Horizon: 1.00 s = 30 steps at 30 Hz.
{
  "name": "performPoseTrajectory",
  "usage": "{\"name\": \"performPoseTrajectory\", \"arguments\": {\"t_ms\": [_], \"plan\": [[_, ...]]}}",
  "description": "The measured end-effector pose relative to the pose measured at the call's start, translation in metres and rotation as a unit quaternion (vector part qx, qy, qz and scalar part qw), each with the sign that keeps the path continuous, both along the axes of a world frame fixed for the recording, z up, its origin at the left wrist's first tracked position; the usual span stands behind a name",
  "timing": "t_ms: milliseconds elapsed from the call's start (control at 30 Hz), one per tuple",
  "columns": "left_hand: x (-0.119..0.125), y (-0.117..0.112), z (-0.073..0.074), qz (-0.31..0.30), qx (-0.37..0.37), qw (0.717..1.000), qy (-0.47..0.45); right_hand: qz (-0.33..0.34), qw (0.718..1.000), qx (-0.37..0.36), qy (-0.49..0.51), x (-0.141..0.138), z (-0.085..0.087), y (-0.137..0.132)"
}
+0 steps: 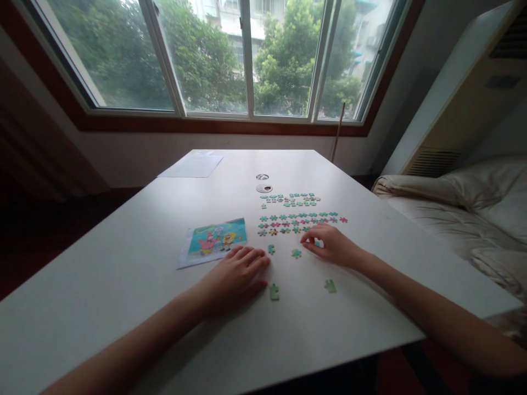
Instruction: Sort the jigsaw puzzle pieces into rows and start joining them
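Observation:
My left hand [244, 271] lies palm down on the white table [102, 274], fingers stretched and spread. Its fingertips reach the edge of a picture card [216, 241] with cartoon figures, close to a puzzle piece [270, 249]. Just right of its thumb lies a green puzzle piece [274, 292]. My right hand [329, 245] hovers low beside the rows of puzzle pieces [284, 224], thumb and forefinger curled together in a pinch. Whatever is between those fingertips is hidden. Through the finger loop a bit of teal shows. Another puzzle piece [296, 253] is left of that hand.
A pale green piece [330, 286] lies nearer me. Farther back are more rows of pieces [290, 199], two small round items [264, 188] and white paper [193, 164]. A sofa [461, 192] stands right of the table, windows [209, 60] beyond it.

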<state>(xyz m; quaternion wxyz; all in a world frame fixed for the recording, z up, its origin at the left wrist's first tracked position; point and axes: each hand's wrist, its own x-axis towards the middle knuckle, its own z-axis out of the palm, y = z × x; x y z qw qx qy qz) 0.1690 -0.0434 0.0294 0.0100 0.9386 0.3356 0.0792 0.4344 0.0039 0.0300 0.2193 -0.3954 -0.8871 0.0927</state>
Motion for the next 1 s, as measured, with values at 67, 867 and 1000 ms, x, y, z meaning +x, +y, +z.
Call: {"name": "performPoseTrajectory", "arguments": {"t_ms": [67,867,1000], "plan": [[-0.0003,0.0000,-0.0002,-0.002,0.001,1.000,0.001,0.012,1.000,-0.003,-0.008,0.0013,-0.0008,0.0000],[-0.0010,0.0003,-0.0024,-0.005,0.013,1.000,0.002,0.078,0.996,-0.033,-0.007,-0.0028,-0.0025,-0.0033],[-0.0007,0.0002,-0.0026,-0.006,0.015,1.000,-0.002,0.058,0.997,-0.052,0.017,-0.0053,-0.0028,-0.0049]]}}
